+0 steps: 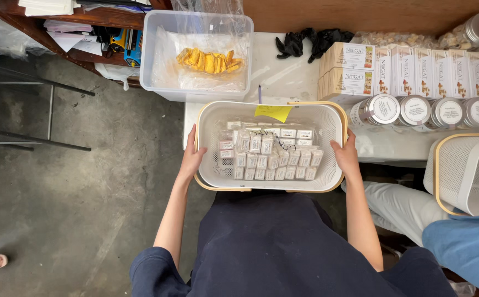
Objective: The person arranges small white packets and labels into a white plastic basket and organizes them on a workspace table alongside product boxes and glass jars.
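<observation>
White perforated basket (327, 124) with tan rim, level, held at table edge. Left hand (191, 158) grips the 9 o'clock rim, right hand (345, 157) the 3 o'clock rim. Small white wrapped packets (270, 157) lie inside in rows; yellow note (273, 113) at 12 o'clock.

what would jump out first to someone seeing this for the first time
First, the white perforated plastic basket with a tan rim at centre, gripped at its sides by the left hand and right hand and filled with small clear-wrapped white packets. Behind it on the white table stands a clear plastic tub holding yellow pieces. To the right are cream cartons and silver-lidded jars.
</observation>
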